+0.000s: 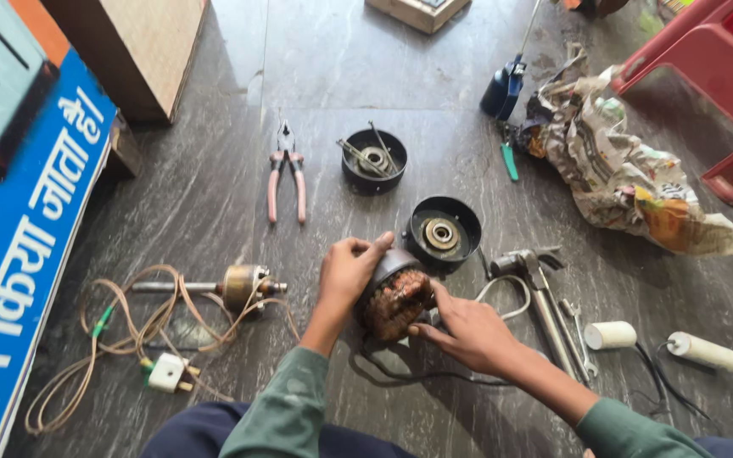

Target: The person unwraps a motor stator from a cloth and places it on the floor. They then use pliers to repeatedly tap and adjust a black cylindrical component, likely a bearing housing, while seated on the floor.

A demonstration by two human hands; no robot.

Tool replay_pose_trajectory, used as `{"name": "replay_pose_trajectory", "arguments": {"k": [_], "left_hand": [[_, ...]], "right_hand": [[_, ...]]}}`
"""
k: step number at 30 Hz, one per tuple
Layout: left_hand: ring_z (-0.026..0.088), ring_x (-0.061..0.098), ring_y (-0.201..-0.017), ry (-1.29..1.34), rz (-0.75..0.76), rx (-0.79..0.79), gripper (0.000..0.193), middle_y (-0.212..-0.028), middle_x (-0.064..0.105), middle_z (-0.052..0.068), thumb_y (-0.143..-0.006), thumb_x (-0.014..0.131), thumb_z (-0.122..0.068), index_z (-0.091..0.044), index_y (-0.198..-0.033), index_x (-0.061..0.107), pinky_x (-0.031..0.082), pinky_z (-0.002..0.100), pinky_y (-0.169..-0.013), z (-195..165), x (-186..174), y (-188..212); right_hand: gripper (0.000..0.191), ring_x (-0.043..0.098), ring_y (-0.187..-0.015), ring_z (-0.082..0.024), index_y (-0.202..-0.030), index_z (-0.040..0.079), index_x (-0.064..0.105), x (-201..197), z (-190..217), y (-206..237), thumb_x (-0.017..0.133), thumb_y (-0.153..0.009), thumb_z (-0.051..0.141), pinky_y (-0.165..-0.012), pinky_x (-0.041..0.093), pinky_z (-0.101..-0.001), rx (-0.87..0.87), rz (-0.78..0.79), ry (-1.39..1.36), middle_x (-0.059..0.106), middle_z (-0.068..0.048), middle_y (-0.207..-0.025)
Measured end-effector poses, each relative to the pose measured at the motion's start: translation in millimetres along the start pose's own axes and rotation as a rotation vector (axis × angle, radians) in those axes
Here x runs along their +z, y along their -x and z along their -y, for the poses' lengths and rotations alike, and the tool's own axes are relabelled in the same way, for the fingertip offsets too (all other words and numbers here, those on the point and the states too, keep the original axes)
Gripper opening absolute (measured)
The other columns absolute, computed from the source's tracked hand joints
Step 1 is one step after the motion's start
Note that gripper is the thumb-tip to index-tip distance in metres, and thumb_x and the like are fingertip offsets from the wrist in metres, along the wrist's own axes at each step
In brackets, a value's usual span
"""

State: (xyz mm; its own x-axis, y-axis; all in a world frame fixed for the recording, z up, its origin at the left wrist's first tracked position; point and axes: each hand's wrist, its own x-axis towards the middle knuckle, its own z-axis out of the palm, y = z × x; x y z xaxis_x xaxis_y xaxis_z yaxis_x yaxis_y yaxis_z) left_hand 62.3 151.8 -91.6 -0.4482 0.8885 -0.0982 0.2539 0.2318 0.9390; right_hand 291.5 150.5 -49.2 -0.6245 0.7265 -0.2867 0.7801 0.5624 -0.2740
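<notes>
Both hands steady a motor stator (396,301) on the stone floor (214,187)

The left hand (345,271) wraps over the stator's grey housing from the top, and the right hand (467,329) has its fingertips pressed against the copper windings at the lower side. A black end cover with bearing (443,231) lies just beyond, a second cover (373,159) and pink-handled pliers (287,174) farther off, the rotor with shaft (231,287) to the left, two white capacitors (668,341) to the right. Best to grip the housing firmly and touch the windings lightly, since the thin wire probably nicks easily
</notes>
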Motion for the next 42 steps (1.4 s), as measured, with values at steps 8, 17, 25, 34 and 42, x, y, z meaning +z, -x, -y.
{"name": "replay_pose_trajectory", "arguments": {"k": [8,17,25,34,42], "left_hand": [[0.008,0.059,-0.052,0.382,0.313,-0.15,0.064,-0.061,0.068,0.001,-0.087,0.069,-0.061,0.002,-0.076,0.08,0.045,0.025,-0.05,28.0,0.6,-2.7],[0.01,0.058,-0.049,0.439,0.024,-0.258,0.055,-0.057,0.066,0.002,-0.081,0.077,-0.054,-0.001,-0.068,0.079,0.047,0.029,-0.05,-2.7,2.6,20.0],[0.013,0.059,-0.061,0.495,-0.214,-0.452,0.054,-0.071,0.07,0.006,-0.076,0.08,-0.056,-0.002,-0.072,0.08,0.05,0.035,-0.062,-9.5,-0.2,19.3],[0.014,0.064,-0.066,0.541,-0.241,-0.478,0.057,-0.077,0.074,0.009,-0.079,0.079,-0.056,0.001,-0.08,0.081,0.054,0.034,-0.066,-8.9,0.6,17.7],[0.016,0.063,-0.067,0.655,-0.269,-0.518,0.058,-0.083,0.073,0.01,-0.083,0.079,-0.051,0.007,-0.084,0.076,0.054,0.038,-0.064,0.0,-1.2,9.2]], "right_hand": [[0.055,0.067,-0.104,-0.041,-0.143,0.01,0.049,-7.9,-0.7,-4.4,0.045,-0.101,0.045,-0.088,0.052,-0.0515,0.125,-0.047,-0.104,0.072,-0.023,-0.107],[0.069,0.069,-0.095,-0.043,-0.142,0.002,0.044,-9.3,10.4,1.0,0.058,-0.09,0.045,-0.082,0.052,-0.0512,-0.091,-0.324,-0.164,0.063,-0.024,-0.129],[0.086,0.061,-0.115,-0.03,-0.152,0.001,0.036,-6.2,21.2,11.2,0.055,-0.093,0.061,-0.102,0.044,-0.0428,-0.023,0.045,0.26,0.064,-0.018,-0.12],[0.084,0.057,-0.12,-0.034,-0.139,-0.003,0.047,-0.3,3.1,6.6,0.058,-0.088,0.064,-0.106,0.039,-0.0455,-0.198,0.018,0.193,0.063,-0.022,-0.124],[0.079,0.063,-0.112,-0.034,-0.122,0.0,0.06,-11.3,4.1,2.8,0.055,-0.088,0.071,-0.102,0.044,-0.045,-0.125,0.168,0.16,0.067,-0.02,-0.112]]}}
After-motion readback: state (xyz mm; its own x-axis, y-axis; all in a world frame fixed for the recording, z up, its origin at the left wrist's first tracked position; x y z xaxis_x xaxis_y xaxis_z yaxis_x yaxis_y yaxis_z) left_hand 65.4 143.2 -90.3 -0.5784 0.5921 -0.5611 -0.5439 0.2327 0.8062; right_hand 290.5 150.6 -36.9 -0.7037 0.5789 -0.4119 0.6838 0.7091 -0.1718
